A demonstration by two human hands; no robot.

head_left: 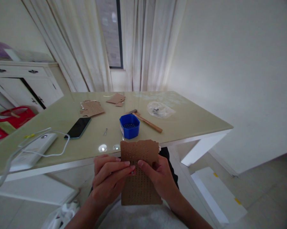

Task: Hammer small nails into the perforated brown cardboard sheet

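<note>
A brown piece of cardboard (140, 187), dotted with rows of small holes, is held upright over my lap, just off the table's front edge. My left hand (111, 175) is closed at its left side, the fingers pressed together across the front. By those fingertips shows a small red thing (133, 172), mostly covered, so I cannot make out what it is. On the right side my right hand (161, 178) grips the cardboard, thumb on the front and fingers behind. Just beyond stands a blue plastic box (129, 126) with small pieces inside.
On the glass-topped table (188, 124) lie a hammer (148, 122), a clear plastic bag (160, 109), cardboard scraps (93, 108), a few nails (105, 131), a phone (79, 128) and a white device (35, 149) with a cable. A white box (219, 194) sits on the floor at right.
</note>
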